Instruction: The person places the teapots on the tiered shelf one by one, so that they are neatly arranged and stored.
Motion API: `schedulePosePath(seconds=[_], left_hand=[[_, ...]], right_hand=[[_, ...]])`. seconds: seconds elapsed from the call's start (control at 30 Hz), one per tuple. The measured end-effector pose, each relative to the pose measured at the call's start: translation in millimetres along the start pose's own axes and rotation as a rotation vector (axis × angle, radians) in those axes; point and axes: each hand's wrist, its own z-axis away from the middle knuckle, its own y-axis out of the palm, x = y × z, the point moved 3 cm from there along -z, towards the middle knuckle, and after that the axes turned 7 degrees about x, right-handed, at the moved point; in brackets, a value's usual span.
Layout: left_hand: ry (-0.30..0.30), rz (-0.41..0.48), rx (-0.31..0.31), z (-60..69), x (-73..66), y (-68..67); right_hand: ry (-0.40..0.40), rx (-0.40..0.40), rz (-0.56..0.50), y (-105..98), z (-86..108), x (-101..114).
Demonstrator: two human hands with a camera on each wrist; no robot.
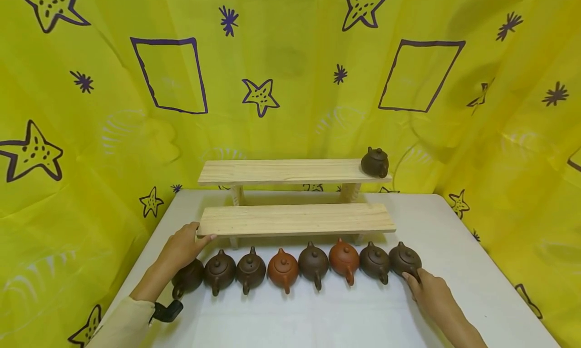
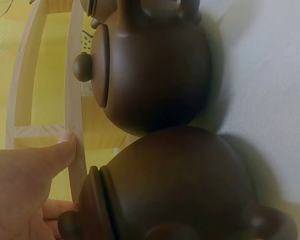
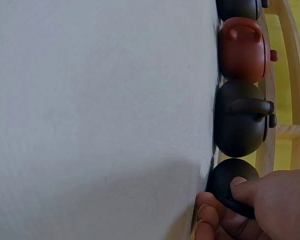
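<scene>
My left grip point(image 1: 181, 248) pinches the lower wooden shelf point(image 1: 295, 220) at its left end; my right grip point(image 1: 431, 292), the rightmost near brown teapot point(image 1: 405, 257) by its handle point(image 3: 239, 208).

A curtained, booth-like space is suggested: the white worktop point(image 1: 290, 320) is enclosed on three sides by yellow cloth point(image 1: 299, 40) patterned with stars point(image 1: 260, 96).
</scene>
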Motion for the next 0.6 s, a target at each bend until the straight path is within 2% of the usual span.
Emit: schedulePosePath(seconds=[0.33, 0.6], left_hand=[[0.004, 0.003, -0.005, 0.4, -0.8, 0.7], [0.006, 0.001, -0.007, 0.4, -0.2, 0.3]], right_hand=[[-0.046, -0.090, 0.012, -13, 1.7, -3], [-0.134, -0.144, -0.006, -40, -0.7, 17]])
